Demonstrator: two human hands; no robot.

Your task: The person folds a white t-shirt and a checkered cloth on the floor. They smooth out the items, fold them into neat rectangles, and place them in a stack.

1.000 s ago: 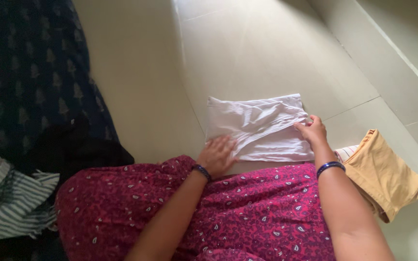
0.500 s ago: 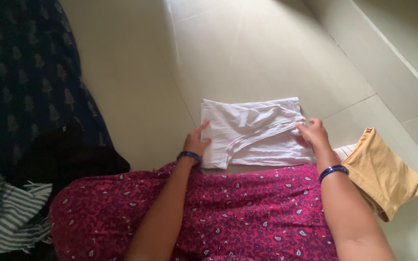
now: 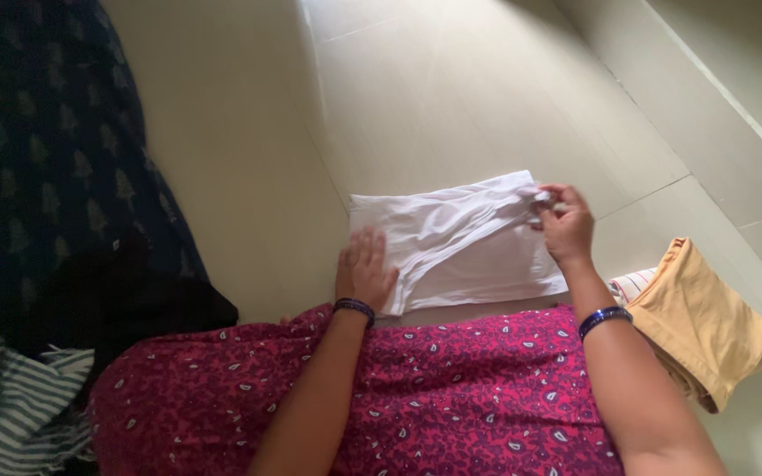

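A white folded garment point(image 3: 465, 242) lies flat on the pale tiled floor point(image 3: 451, 97) just beyond my lap, which is covered by a magenta patterned cloth point(image 3: 434, 397). My left hand point(image 3: 365, 269) rests flat on the garment's near left corner, fingers spread. My right hand point(image 3: 562, 220) pinches the garment's far right corner between fingers and thumb. Both wrists wear dark blue bangles.
A folded orange garment point(image 3: 707, 317) lies on the floor at my right, with a striped piece point(image 3: 632, 284) under its edge. At left lie a dark blue patterned fabric point(image 3: 46, 150), a black cloth point(image 3: 125, 300) and a grey-striped cloth point(image 3: 11, 414).
My left hand shifted from the garment's left edge to lie flat on its near left corner. My right hand moved up to the far right corner and pinched it. The garment lies flatter.
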